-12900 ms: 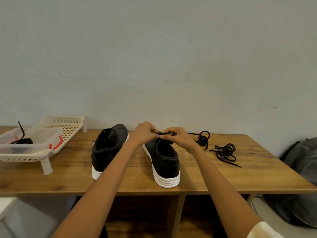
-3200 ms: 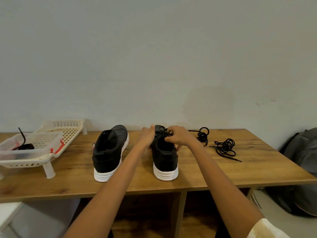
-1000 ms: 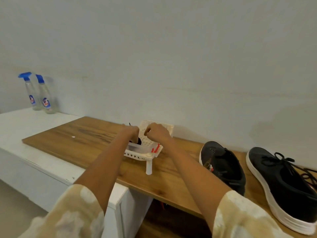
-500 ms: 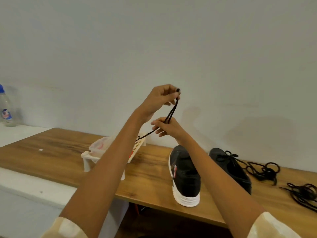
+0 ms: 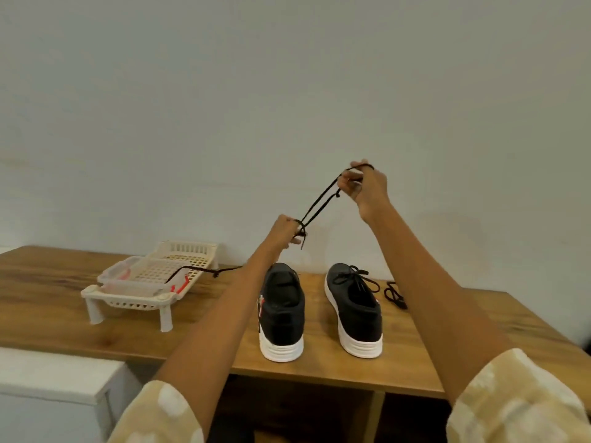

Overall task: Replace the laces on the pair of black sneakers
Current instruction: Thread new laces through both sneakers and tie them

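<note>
No text, label, brand, number or sign can be read anywhere in this view.

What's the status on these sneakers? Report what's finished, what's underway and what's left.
Done: the right sneaker is laced and tied. Underway: the left hand and right hand stretch a black lace above the table, its tail trailing back to the white basket. Left: the left sneaker shows no lace. Old laces lie beside the right sneaker.
</note>
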